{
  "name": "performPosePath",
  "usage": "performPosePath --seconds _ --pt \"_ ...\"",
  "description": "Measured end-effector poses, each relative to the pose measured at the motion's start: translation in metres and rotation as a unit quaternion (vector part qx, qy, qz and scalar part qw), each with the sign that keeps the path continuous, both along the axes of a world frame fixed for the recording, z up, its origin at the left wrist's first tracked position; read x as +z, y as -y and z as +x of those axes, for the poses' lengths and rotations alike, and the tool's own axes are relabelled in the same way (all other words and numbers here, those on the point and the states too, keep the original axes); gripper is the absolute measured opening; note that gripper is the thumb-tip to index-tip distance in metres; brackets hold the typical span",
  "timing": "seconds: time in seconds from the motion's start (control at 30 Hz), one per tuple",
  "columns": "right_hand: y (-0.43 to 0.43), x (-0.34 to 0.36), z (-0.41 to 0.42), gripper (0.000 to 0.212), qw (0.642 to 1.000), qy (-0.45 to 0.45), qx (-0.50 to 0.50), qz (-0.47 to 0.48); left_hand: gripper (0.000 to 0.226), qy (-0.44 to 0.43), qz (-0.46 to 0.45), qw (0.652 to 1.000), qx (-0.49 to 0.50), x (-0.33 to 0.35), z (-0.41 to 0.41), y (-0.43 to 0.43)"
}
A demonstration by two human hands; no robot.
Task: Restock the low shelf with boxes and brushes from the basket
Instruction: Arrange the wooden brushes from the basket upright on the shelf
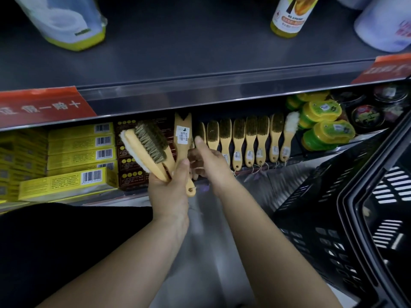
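Holding bundled brushes [153, 147]: left grip [169, 187], handles down, heads tilted up-left. Right grip [206, 158], nearer the low shelf [295, 167], curls at the upright brush row's [251, 141] left end; hold unclear. Gap lies just right of the bundle.

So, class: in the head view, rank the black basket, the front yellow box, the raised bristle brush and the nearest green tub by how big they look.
Largest to smallest: black basket; front yellow box; raised bristle brush, helped by being nearer the camera; nearest green tub.
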State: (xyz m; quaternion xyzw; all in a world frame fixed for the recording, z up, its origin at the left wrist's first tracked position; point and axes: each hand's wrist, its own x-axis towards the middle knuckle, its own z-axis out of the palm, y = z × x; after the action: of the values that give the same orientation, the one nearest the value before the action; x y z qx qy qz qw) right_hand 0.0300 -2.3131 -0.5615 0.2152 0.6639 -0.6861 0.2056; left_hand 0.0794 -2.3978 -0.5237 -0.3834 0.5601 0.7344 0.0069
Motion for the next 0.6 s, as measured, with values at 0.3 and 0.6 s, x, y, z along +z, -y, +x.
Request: performPosePath --seconds 0.3,0.6 --pt "-0.027 -0.006 -0.005 0.014 0.997 0.033 -0.035 -0.059 0.01 0.042 -0.009 0.998 0.042 -0.012 -0.001 -0.005" --pt "-0.01 -0.056 -0.034 0.018 0.957 0.021 0.092 0.275 0.012 0.041 -0.006 0.999 0.025 -0.011 -0.002 -0.005"
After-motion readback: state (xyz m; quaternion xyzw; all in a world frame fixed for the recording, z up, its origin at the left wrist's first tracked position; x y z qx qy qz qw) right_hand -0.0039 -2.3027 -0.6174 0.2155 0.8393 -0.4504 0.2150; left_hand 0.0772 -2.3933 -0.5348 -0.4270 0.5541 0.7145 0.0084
